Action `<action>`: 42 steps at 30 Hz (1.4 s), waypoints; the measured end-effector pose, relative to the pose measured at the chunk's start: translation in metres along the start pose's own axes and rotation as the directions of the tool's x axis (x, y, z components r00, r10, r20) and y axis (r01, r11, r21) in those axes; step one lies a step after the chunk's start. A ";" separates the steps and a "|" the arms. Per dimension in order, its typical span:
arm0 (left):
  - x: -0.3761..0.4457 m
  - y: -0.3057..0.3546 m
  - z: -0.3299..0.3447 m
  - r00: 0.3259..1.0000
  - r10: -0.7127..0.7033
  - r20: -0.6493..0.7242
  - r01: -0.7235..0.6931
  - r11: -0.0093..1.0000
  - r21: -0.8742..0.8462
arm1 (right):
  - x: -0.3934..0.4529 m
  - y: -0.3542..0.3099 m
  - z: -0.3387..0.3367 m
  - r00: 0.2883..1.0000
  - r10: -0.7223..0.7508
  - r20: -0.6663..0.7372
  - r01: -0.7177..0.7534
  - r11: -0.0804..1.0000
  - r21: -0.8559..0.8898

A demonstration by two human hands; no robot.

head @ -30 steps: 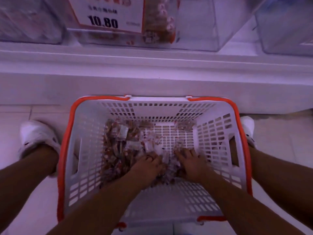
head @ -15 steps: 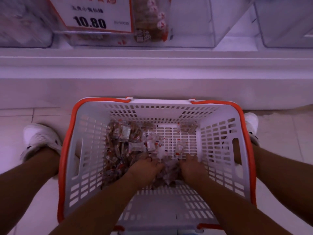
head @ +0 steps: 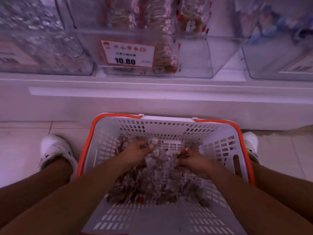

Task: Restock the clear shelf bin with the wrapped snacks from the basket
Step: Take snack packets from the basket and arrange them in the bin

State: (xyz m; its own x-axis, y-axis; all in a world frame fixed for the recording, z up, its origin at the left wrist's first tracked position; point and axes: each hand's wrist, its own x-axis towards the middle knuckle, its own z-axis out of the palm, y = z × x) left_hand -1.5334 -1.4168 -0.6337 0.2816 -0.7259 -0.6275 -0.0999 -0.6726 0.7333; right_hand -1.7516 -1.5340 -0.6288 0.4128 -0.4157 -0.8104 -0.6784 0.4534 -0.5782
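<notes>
both the left hand and right hand clutch heaped wrapped snacks inside the basket, and with the clear shelf bin waiting at twelve o'clock, slippery wrappers could likely spill from overfull fists onto the floor.

I have 1 view, from my head, wide-angle, looking forward and steeply down. It sits close above the basket on the floor between my feet, and reaches ahead to the shelf and its bin.
</notes>
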 end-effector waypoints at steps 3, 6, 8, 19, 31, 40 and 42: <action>-0.026 0.052 -0.034 0.995 0.066 -0.073 -0.071 0.995 -0.066 | -0.033 -0.068 -0.003 0.984 -0.141 0.107 0.125 0.982 0.142; -0.070 0.112 -0.059 0.970 0.211 -0.123 -0.222 0.972 -0.077 | -0.093 -0.124 -0.012 0.937 -0.267 0.224 0.239 0.960 0.143; -0.106 0.143 -0.066 0.960 0.261 -0.107 -0.274 0.952 -0.140 | -0.134 -0.146 -0.013 0.918 -0.330 0.219 0.313 0.943 0.110; -0.172 0.185 -0.048 0.970 -0.093 -0.226 -0.123 0.612 -0.781 | -0.200 -0.152 0.027 0.906 -0.417 -0.077 0.419 0.850 0.320; -0.150 0.193 -0.050 0.958 0.083 -0.275 -0.226 0.808 -0.544 | -0.175 -0.176 0.037 0.900 -0.435 0.014 0.383 0.807 0.450; -0.143 0.199 -0.072 0.953 -0.060 -0.298 -0.208 0.586 -0.783 | -0.186 -0.179 0.038 0.901 -0.432 0.050 0.367 0.817 0.445; -0.140 0.197 -0.078 0.936 -0.084 -0.343 -0.228 0.596 -0.770 | -0.191 -0.181 0.035 0.902 -0.431 0.016 0.368 0.788 0.494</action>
State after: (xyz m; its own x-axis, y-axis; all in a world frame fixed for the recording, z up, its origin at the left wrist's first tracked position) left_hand -1.5176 -1.4363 -0.3813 0.5989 -0.5733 -0.5592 0.6111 -0.1240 0.7818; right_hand -1.6861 -1.5093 -0.3728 0.6744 -0.5580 -0.4835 -0.0823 0.5940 -0.8003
